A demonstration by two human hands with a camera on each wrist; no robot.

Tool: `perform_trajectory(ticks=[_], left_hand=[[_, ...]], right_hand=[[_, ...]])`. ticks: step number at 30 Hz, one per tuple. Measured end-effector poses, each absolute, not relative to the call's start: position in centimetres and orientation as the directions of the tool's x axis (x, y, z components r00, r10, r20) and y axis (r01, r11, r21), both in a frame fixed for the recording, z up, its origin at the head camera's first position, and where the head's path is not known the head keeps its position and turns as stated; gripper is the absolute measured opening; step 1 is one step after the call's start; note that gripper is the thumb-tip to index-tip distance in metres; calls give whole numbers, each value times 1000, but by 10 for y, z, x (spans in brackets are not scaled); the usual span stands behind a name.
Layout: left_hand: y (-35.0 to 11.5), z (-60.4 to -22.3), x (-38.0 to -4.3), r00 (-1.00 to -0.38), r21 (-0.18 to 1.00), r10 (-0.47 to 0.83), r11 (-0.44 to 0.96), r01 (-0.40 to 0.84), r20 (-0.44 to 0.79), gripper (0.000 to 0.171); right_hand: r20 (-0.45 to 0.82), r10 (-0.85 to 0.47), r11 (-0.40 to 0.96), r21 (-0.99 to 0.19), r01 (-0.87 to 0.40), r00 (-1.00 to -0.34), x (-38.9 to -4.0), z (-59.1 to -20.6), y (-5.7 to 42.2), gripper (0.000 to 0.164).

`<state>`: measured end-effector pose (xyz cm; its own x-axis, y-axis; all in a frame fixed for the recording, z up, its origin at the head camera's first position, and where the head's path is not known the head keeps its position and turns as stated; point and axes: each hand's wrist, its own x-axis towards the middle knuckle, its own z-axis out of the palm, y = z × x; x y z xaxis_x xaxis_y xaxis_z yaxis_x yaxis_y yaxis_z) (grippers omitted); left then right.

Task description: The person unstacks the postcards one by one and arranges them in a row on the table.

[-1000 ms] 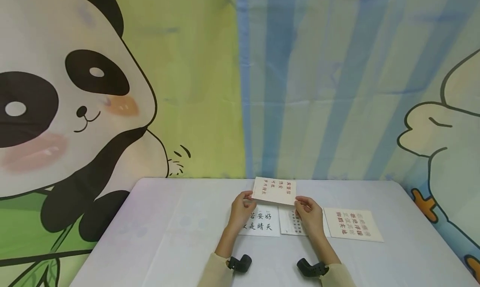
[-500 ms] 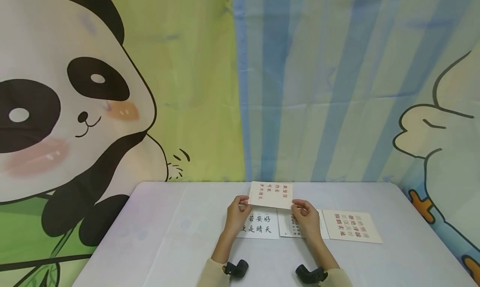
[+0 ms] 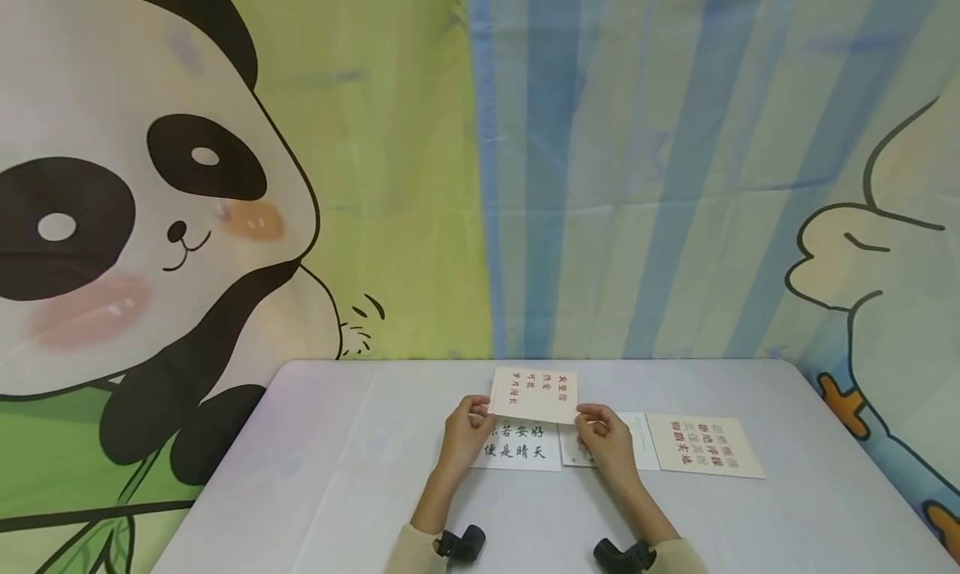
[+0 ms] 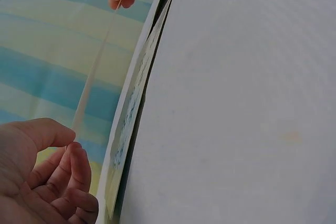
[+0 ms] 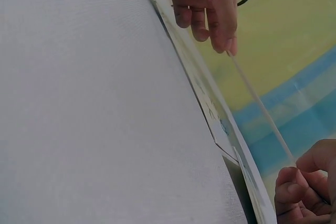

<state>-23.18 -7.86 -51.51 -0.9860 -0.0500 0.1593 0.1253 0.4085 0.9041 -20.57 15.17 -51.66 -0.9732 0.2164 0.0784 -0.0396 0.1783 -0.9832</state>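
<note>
A cream card with columns of red Chinese characters [image 3: 534,394] is held up above the table, stretched between both hands. My left hand [image 3: 462,436] pinches its left edge between thumb and fingers. At the opposite edge, my right hand [image 3: 609,447] pinches it the same way. Both wrist views catch the card [image 4: 93,72] edge-on as a thin strip, raised off the tabletop. Below it lies a white card with black characters [image 3: 517,449], its upper part covered by the held card. Beside that is another white card [image 3: 645,441], partly hidden by the right hand.
A cream card with red and grey characters [image 3: 707,446] lies at the right end of the row. The white-covered table [image 3: 360,474] reaches back to a printed curtain [image 3: 600,182] with a panda on the left.
Both hands have moved the held card slightly left and down in the head view. More of its lettered face shows now. The cards on the table keep their places.
</note>
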Motion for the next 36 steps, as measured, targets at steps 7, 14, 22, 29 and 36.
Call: perform_trajectory(ticks=[7, 14, 22, 29, 36], left_hand=[[-90, -512, -225, -988, 905, -55, 412, 107, 142, 29], [-102, -512, -220, -986, 895, -55, 430, 121, 159, 28], [-116, -512, -216, -984, 891, -71, 439, 117, 164, 27], [-126, -510, -210, -983, 893, -78, 435, 114, 164, 28], [-134, -506, -204, -981, 895, -85, 429, 122, 175, 27]], right_hand=[[83, 190, 192, -980, -46, -978, -200, -517, 142, 23], [98, 176, 176, -982, -67, -979, -197, -519, 133, 23], [153, 136, 177, -976, -128, -979, -194, -518, 121, 23], [141, 125, 178, -977, -118, -982, -190, -519, 114, 22], [118, 88, 139, -985, -106, -989, -188, -519, 106, 23]])
